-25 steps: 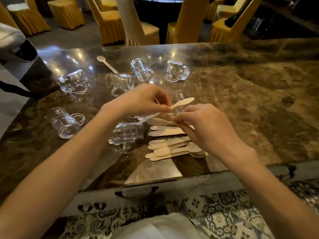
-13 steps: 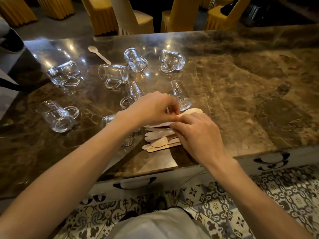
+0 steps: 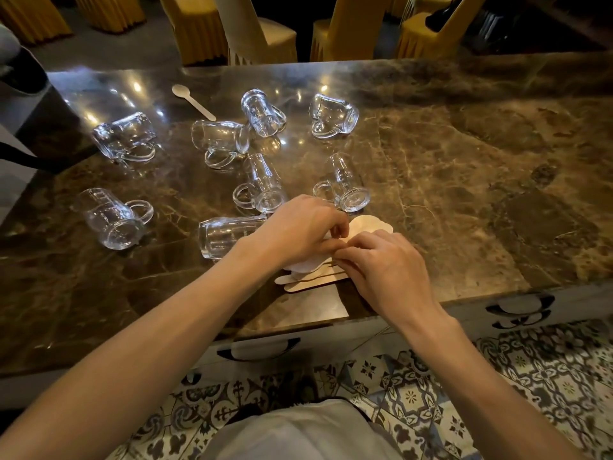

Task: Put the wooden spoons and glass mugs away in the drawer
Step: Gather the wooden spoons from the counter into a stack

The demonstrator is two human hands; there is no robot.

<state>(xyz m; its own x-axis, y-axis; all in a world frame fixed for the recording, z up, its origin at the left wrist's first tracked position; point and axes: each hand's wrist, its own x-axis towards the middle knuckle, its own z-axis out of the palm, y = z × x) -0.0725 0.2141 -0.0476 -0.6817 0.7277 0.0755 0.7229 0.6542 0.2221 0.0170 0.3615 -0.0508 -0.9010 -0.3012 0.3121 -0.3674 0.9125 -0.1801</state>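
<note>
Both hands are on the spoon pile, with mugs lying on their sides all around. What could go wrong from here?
1. The left hand and right hand pinch a loose fan of wooden spoons; some may slip out when it is lifted.
2. The nearest glass mug lies on its side right beside the left wrist and could get nudged and roll.
3. A lone spoon at the far side may be forgotten.

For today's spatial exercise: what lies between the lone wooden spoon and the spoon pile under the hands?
In the head view, two glass mugs lie on their sides there: a first mug beside the lone spoon, a second mug nearer the spoon pile.
</note>
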